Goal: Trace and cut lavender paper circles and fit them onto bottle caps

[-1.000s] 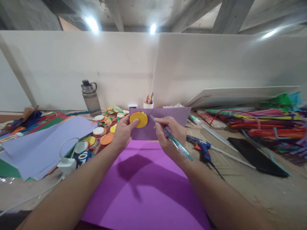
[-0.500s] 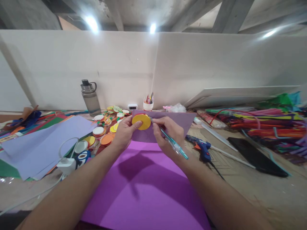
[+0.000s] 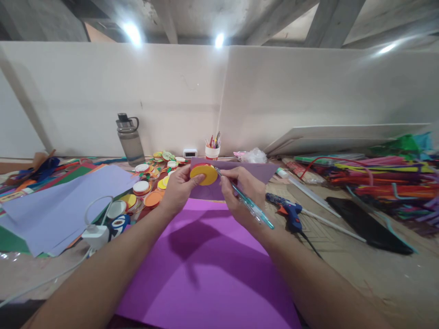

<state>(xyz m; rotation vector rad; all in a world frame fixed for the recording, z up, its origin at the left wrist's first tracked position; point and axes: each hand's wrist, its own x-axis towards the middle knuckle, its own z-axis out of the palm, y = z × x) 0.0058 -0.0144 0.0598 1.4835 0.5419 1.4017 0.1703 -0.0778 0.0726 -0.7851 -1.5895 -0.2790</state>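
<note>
My left hand [image 3: 180,189] pinches a yellow disc [image 3: 204,175] with a red rim, its thumb lying on the yellow face. Behind the disc stands a raised purple sheet [image 3: 250,171], which the same fingers may also be gripping; the discs cover that spot. A clear pen with teal ends [image 3: 254,208] is held in my right hand [image 3: 240,187], its tip close to the disc's right edge. Whether the tip touches the disc or the sheet I cannot tell. Below both hands a larger bright purple sheet [image 3: 206,283] lies flat.
Left of the hands lie several coloured discs [image 3: 152,199], a charger [image 3: 95,236] and lilac paper [image 3: 68,201]. At the back stand a water bottle [image 3: 130,141] and a pen cup [image 3: 212,151]. A blue glue gun [image 3: 291,214], a black phone-like slab [image 3: 370,226] and pipe cleaners [image 3: 394,187] lie right.
The yellow disc has tipped to a flatter angle, showing more of its red rim. The raised purple sheet has shifted slightly, and the pen's rear end has swung a little right.
</note>
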